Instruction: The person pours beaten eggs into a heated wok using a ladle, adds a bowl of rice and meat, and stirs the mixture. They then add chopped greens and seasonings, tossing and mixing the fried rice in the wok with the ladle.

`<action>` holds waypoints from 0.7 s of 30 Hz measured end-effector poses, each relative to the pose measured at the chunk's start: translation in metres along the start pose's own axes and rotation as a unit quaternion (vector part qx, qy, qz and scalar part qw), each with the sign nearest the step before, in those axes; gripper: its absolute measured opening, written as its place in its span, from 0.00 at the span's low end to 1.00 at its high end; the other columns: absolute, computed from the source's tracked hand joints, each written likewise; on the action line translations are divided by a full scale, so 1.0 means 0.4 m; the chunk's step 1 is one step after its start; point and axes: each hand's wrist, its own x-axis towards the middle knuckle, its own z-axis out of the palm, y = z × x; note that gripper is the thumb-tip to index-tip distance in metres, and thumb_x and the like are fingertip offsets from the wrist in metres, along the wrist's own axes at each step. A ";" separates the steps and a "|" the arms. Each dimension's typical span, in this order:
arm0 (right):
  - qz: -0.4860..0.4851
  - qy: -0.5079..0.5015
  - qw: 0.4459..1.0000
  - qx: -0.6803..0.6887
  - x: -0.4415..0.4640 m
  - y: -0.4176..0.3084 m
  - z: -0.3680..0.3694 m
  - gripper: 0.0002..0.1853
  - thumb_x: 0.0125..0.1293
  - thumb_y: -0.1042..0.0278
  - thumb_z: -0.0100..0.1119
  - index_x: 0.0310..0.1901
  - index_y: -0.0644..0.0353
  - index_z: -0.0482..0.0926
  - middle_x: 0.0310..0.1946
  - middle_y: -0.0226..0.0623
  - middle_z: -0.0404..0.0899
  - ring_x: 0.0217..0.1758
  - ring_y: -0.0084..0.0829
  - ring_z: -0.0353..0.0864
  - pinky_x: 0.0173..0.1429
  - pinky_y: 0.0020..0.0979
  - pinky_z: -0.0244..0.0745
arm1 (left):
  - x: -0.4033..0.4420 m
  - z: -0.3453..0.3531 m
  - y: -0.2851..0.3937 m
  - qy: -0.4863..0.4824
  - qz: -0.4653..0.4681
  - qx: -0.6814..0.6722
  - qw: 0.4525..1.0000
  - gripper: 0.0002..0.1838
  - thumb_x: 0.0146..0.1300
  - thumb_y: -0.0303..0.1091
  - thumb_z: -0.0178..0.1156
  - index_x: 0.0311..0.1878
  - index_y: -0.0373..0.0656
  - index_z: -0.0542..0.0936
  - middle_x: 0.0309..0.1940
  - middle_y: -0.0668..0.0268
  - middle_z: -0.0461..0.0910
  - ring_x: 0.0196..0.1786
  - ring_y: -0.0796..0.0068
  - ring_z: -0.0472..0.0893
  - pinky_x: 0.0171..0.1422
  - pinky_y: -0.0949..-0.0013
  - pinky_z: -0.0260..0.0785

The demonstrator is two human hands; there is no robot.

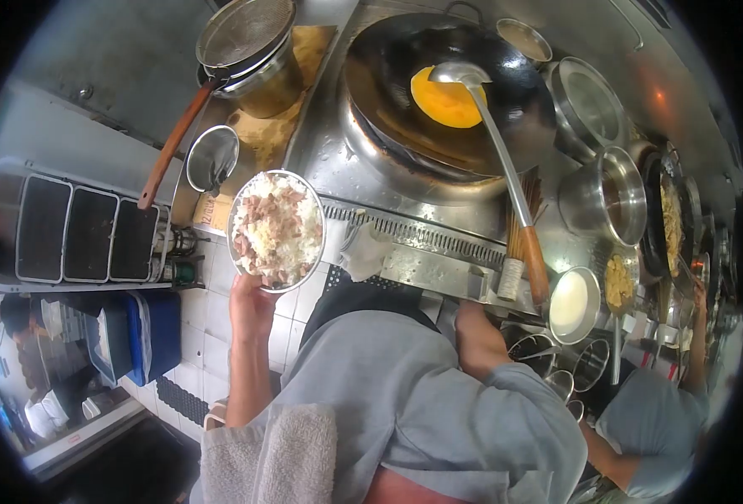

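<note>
Our gray shirt point(388, 361) is nearest us. Past it sits a big black wok point(376, 80) with a long ladle point(502, 151). Left of that, the fingers of our left hand point(252, 301) hold a bowl point(324, 227) of rice point(306, 212) and meat point(258, 222). Yellow egg point(445, 102) lies in the wok. We cannot tell how our right hand's point(475, 326) fingers are.

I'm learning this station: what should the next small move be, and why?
Probably bring the bowl over the wok: the left hand holds it off to the side, filled with rice and meat-like pieces, and what looks like egg lies in the wok.
</note>
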 end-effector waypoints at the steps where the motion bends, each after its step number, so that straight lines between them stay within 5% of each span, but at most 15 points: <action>1: -0.001 0.001 1.000 0.001 -0.004 0.000 -0.003 0.16 0.64 0.61 0.53 0.49 0.61 0.77 0.46 0.42 0.78 0.46 0.36 0.78 0.50 0.33 0.72 | 0.001 -0.002 0.000 -0.004 -0.001 0.001 1.000 0.23 0.53 0.21 0.45 0.55 0.29 0.67 0.48 0.55 0.76 0.47 0.65 0.79 0.51 0.63 0.75; 6: -0.003 -0.007 1.000 0.002 -0.005 -0.003 -0.003 0.17 0.65 0.60 0.54 0.51 0.60 0.77 0.49 0.43 0.77 0.49 0.37 0.78 0.53 0.33 0.71 | 0.004 0.009 0.001 -0.009 0.008 0.012 1.000 0.22 0.53 0.22 0.45 0.53 0.28 0.68 0.48 0.55 0.76 0.47 0.64 0.79 0.50 0.64 0.75; 12: -0.045 -0.044 0.997 -0.046 -0.042 0.054 -0.027 0.19 0.65 0.58 0.55 0.52 0.60 0.77 0.52 0.45 0.76 0.52 0.38 0.78 0.57 0.34 0.70 | -0.015 0.056 0.005 0.010 0.037 0.018 0.999 0.19 0.54 0.23 0.46 0.52 0.32 0.70 0.43 0.61 0.77 0.37 0.77 0.77 0.38 0.76 0.72; 13: -0.086 -0.072 0.984 -0.136 -0.063 0.100 -0.048 0.19 0.65 0.58 0.55 0.53 0.60 0.76 0.53 0.45 0.76 0.53 0.38 0.78 0.58 0.34 0.70 | 0.046 -0.101 -0.037 -0.016 0.017 0.007 1.000 0.24 0.57 0.27 0.53 0.58 0.34 0.69 0.55 0.59 0.74 0.56 0.66 0.75 0.61 0.60 0.69; 14: -0.158 -0.130 0.943 -0.262 -0.118 0.135 -0.065 0.19 0.65 0.57 0.55 0.53 0.60 0.76 0.53 0.45 0.76 0.54 0.38 0.77 0.58 0.34 0.69 | 0.059 -0.095 -0.041 -0.019 0.060 0.106 0.992 0.22 0.56 0.25 0.55 0.56 0.34 0.71 0.52 0.59 0.75 0.54 0.66 0.76 0.59 0.61 0.69; 15: -0.251 -0.200 0.875 -0.363 -0.235 0.102 -0.066 0.20 0.65 0.57 0.55 0.53 0.60 0.76 0.54 0.45 0.76 0.54 0.39 0.77 0.59 0.34 0.69 | 0.035 -0.053 -0.035 -0.014 0.162 0.344 0.925 0.20 0.54 0.23 0.57 0.53 0.34 0.73 0.49 0.60 0.77 0.52 0.66 0.76 0.57 0.62 0.70; 16: -0.358 -0.252 0.812 -0.386 -0.372 0.034 -0.064 0.20 0.65 0.57 0.56 0.54 0.60 0.76 0.54 0.45 0.76 0.55 0.39 0.77 0.59 0.34 0.69 | 0.034 -0.036 -0.032 -0.004 0.251 0.491 0.834 0.19 0.53 0.21 0.59 0.50 0.34 0.75 0.46 0.61 0.78 0.49 0.66 0.77 0.55 0.63 0.71; 17: -0.361 -0.325 0.813 -0.322 -0.629 -0.182 -0.086 0.18 0.66 0.61 0.55 0.55 0.61 0.76 0.57 0.43 0.75 0.59 0.38 0.75 0.63 0.35 0.66 | 0.043 -0.018 -0.025 -0.019 0.288 0.526 0.800 0.17 0.51 0.19 0.61 0.48 0.33 0.78 0.44 0.61 0.79 0.47 0.66 0.78 0.53 0.64 0.71; 19: -0.565 -0.239 0.768 -0.184 -0.835 -0.390 -0.140 0.18 0.68 0.61 0.52 0.54 0.63 0.75 0.54 0.40 0.77 0.57 0.36 0.76 0.58 0.35 0.70 | 0.118 0.061 -0.027 -0.073 0.280 0.452 0.844 0.18 0.52 0.19 0.60 0.49 0.33 0.77 0.45 0.61 0.79 0.48 0.66 0.77 0.54 0.63 0.71; 21: -0.658 -0.007 0.739 -0.142 -0.908 -0.567 -0.212 0.18 0.62 0.59 0.59 0.48 0.62 0.75 0.43 0.39 0.79 0.49 0.38 0.78 0.52 0.39 0.74 | 0.195 0.172 -0.051 -0.174 0.190 0.344 0.903 0.19 0.52 0.20 0.60 0.50 0.33 0.76 0.46 0.60 0.78 0.49 0.65 0.77 0.54 0.63 0.71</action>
